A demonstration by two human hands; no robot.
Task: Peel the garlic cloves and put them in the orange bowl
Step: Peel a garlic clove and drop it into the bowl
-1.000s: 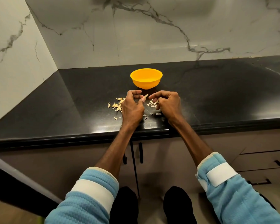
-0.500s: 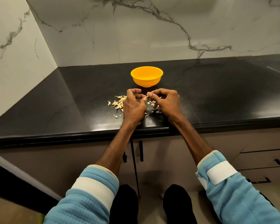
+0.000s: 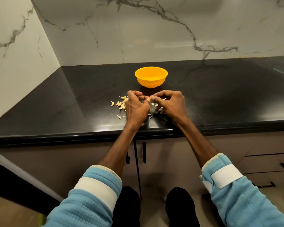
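The orange bowl (image 3: 151, 77) stands on the black counter (image 3: 59, 102), just beyond my hands. My left hand (image 3: 136, 107) and my right hand (image 3: 170, 104) meet fingertip to fingertip over the counter and pinch a small garlic clove (image 3: 150, 98) between them; most of the clove is hidden by my fingers. A pile of unpeeled garlic cloves (image 3: 120, 103) lies left of my left hand. Bits of garlic skin (image 3: 154, 104) lie on the counter between and under my hands.
Marble walls rise behind the counter and along its left side. The counter's front edge runs just below my wrists. Below it are cabinet doors with dark handles (image 3: 144, 152) and drawers (image 3: 269, 163) at the right.
My hands have come closer together, and the fingertips now meet on the clove. They sit slightly nearer the bowl than a second ago.
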